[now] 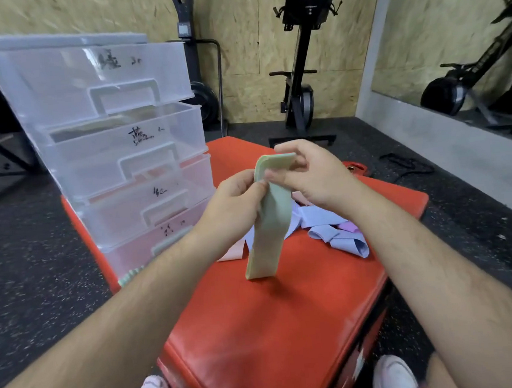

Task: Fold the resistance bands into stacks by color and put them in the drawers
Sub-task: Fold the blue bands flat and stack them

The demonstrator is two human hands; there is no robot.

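Observation:
A pale green resistance band (269, 223) hangs upright over the red padded box (274, 316), its lower end just touching the pad. My left hand (234, 208) pinches the band near its top, and my right hand (311, 173) holds the top part bent over to the right. Behind my hands lies a loose heap of lavender bands (335, 233) with a pink band (232, 251) beside it. The clear plastic drawer unit (114, 150) stands on the box's left part; its four drawers carry handwritten labels. A folded green stack (130, 277) peeks out beside my left forearm.
Black rowing machines (302, 97) stand against the chipboard wall behind the box. A black strap (407, 165) lies on the speckled rubber floor at the right. A mirror lines the right wall. My white shoes (391, 377) show below the box's front.

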